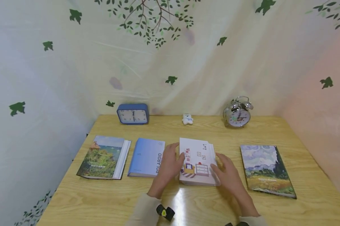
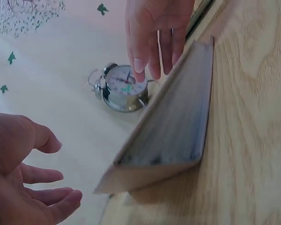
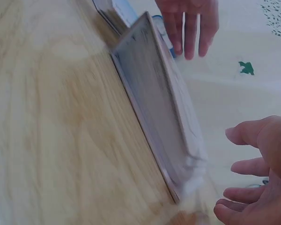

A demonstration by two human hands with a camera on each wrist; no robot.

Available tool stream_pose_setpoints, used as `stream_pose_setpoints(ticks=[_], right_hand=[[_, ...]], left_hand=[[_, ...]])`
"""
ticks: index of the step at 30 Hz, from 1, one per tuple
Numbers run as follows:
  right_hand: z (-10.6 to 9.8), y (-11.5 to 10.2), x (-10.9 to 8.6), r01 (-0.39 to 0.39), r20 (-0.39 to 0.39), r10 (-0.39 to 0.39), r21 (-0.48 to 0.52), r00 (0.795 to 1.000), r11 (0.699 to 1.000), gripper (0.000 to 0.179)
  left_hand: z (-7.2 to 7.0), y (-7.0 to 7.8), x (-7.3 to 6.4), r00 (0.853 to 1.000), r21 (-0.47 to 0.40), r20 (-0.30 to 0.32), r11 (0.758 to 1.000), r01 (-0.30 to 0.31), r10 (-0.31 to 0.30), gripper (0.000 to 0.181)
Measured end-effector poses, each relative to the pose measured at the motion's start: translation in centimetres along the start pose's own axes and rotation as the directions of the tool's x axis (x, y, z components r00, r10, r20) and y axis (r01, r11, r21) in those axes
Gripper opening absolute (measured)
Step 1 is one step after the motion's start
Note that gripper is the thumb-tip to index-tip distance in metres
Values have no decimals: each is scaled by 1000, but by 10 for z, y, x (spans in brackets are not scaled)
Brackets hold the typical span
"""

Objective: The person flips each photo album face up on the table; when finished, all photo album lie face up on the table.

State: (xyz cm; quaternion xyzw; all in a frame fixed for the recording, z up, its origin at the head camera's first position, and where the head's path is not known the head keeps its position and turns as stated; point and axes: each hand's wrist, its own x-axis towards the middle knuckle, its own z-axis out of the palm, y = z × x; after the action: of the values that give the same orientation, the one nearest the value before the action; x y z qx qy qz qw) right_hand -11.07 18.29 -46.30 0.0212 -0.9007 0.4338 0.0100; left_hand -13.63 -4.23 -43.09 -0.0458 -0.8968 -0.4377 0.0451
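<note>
A thick white photo album (image 1: 196, 160) with drawings of a chair and a chest of drawers lies on the table between the two hands. My left hand (image 1: 170, 161) is at its left edge, with fingers relaxed. At the right edge is my right hand (image 1: 226, 171), thumb overlapping the cover in the head view. Both wrist views show gaps between the loosely bent fingers and the album, with the left hand (image 2: 33, 173) and right hand (image 3: 257, 173) holding nothing. The page block of the white album (image 2: 171, 122) faces the left wrist camera.
Left of the hands lie a blue Polaroid album (image 1: 147, 157) and a landscape photo album (image 1: 103, 158). Another painted photo album (image 1: 267, 171) is on the right. Along the back stand a blue clock (image 1: 133, 114), a small white bear figure (image 1: 187, 119) and a silver twin-bell alarm clock (image 1: 238, 116).
</note>
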Motion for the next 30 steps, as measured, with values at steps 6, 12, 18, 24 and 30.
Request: stream_pose_setpoints(ticks=[6,12,18,24,30], right_hand=[[-31,13,-7,-4,-15,5,28,1000,1000,57],[-60,26,-17,-22,-79,16,-80,997,997,60],[-88,39,-28,-44,-149,18,-178,989,983,58],[-117,55,-36,-92,-170,59,-196,984,976,62],[-138,70,-44,-131,-187,94,-195,978,972,64]], left_hand=[[9,21,-3,996,-103,19,991,-83,85,44],[28,32,-4,990,-170,94,981,-89,106,43],[50,43,-8,981,-214,153,973,-89,123,44],[75,55,-16,961,-289,234,954,-73,144,47],[97,64,-26,931,-274,332,960,-59,151,52]])
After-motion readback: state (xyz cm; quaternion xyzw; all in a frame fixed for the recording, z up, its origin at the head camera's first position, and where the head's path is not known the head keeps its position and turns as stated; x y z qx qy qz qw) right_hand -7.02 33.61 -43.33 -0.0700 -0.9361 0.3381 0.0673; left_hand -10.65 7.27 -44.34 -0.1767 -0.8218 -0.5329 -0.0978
